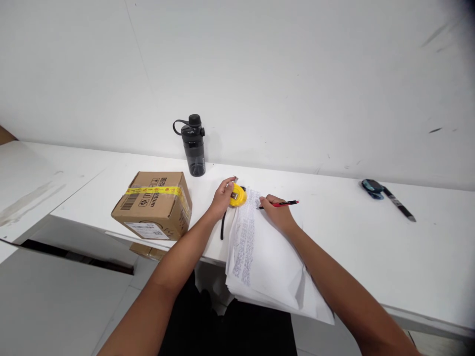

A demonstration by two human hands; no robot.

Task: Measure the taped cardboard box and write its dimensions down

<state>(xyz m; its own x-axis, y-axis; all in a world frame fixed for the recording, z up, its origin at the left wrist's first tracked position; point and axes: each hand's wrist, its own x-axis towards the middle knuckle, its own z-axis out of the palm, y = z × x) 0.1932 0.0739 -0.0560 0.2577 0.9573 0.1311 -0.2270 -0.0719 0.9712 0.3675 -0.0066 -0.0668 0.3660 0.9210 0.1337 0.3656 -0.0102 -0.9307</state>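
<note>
left grip clamped on a yellow tape measure, right grip clamped on a red and black pen

we have our left grip closed against the left side of the yellow tape measure, which sits at the upper left corner of a stack of papers. our right grip is pinched together on the red and black pen, its tail pointing off to the right and its writing end down at the top sheet; we cannot tell whether the point touches. blue handwriting runs in columns along the left part of that sheet, and the rest of it is blank. the stack of papers lies partly on the white counter and hangs over the near edge, above our dark trousers. a thin black strip lies just left of the papers, below our left grip.

to the left of that arm we see a closed cardboard box with yellow packing tape across its top and a white label on its near side. behind the box, near the wall, a dark bottle stands upright, with a loop at its lid. well to the right, a small dark blue device lies beside a black pen.
</note>
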